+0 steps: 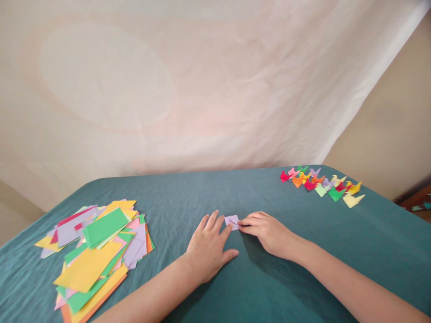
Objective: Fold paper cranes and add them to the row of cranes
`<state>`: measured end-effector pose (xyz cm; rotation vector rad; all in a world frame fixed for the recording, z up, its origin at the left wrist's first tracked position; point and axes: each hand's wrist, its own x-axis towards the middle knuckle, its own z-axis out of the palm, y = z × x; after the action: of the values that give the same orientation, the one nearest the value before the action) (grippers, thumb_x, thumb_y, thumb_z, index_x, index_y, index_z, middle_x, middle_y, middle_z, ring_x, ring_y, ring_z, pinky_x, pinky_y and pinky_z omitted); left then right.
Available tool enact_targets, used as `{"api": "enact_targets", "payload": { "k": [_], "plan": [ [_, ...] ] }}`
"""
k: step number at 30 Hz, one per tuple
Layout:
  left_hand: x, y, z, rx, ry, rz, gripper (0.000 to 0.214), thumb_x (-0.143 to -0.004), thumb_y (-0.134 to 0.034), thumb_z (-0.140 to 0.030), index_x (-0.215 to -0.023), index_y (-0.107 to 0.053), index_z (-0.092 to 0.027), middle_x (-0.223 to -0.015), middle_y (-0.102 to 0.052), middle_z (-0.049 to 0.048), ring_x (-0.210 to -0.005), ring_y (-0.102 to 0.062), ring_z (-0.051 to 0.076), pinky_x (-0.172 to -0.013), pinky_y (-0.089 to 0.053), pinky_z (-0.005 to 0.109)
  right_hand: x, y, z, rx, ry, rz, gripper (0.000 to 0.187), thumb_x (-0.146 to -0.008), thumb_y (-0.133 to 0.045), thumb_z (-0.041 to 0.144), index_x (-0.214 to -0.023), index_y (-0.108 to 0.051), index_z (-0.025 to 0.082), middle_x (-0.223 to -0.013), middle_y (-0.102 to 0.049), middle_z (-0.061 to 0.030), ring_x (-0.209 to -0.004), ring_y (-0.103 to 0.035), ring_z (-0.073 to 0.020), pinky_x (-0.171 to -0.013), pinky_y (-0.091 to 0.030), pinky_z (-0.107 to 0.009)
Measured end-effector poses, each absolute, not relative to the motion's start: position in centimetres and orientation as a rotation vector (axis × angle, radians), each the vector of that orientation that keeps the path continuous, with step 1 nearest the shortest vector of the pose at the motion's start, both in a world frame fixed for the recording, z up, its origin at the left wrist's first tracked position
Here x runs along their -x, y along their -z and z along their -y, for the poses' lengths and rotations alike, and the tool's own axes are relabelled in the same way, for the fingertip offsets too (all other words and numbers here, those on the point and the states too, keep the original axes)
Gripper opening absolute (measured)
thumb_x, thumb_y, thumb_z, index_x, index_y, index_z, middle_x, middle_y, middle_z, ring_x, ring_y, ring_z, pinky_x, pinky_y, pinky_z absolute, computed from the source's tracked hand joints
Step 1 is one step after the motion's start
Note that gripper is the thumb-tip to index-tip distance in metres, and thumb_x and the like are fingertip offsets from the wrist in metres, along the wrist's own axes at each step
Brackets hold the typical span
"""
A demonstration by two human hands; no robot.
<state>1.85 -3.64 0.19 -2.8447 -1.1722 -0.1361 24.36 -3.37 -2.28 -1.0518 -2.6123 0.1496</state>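
Note:
A small folded piece of lilac paper [231, 220] lies on the table between my hands, with a crease or flap edge showing across it. My left hand [209, 246] rests palm down with its fingers spread, the index fingertip touching the paper's lower left part. From the other side, my right hand [266, 231] pinches the paper's right edge between thumb and fingers. That pinched edge is partly hidden by the fingertips.
A loose heap of coloured paper sheets [106, 229] lies at the left. Several folded paper birds [321, 184] stand in rows at the back right. A dark green cloth [188, 193] covers the table; a pale curtain [215, 89] hangs behind.

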Motion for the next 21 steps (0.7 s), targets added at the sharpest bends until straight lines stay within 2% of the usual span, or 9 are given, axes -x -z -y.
{"api": "enact_targets", "payload": {
  "k": [12,17,21],
  "plan": [
    [-1.36,-0.5,2.93,2.858,0.115,1.126,0.055,-0.084,-0.045,-0.055,-0.126,-0.047,-0.019,-0.131,-0.046,0.0092,-0.129,-0.028,0.031,-0.102,-0.027,0.046,-23.94,1.78,3.72,1.003,-0.123,2.624,0.041,-0.082,-0.042,0.006,-0.118,-0.057,0.02,-0.123,-0.057,-0.0073,-0.107,-0.05,-0.0193,-0.09,-0.04,-0.038],
    [-1.57,-0.51,2.82,2.933,0.125,0.991,0.053,-0.09,-0.036,-0.05,-0.131,-0.04,-0.017,-0.139,-0.04,0.0041,-0.132,-0.024,0.025,-0.105,-0.024,0.04,-23.69,1.94,3.46,0.958,-0.096,2.614,0.035,-0.084,-0.043,0.008,-0.113,-0.061,0.016,-0.115,-0.062,-0.0088,-0.104,-0.051,-0.0195,-0.091,-0.039,-0.038],
    [-1.87,-0.23,2.72,2.945,0.12,0.979,0.052,-0.091,-0.033,-0.045,-0.132,-0.038,-0.013,-0.137,-0.041,0.0084,-0.131,-0.028,0.023,-0.107,-0.022,0.038,-23.55,2.26,3.11,0.926,-0.018,2.608,0.029,-0.086,-0.044,0.01,-0.107,-0.063,0.015,-0.11,-0.064,-0.0109,-0.1,-0.053,-0.0193,-0.088,-0.04,-0.038]
  ]
}}
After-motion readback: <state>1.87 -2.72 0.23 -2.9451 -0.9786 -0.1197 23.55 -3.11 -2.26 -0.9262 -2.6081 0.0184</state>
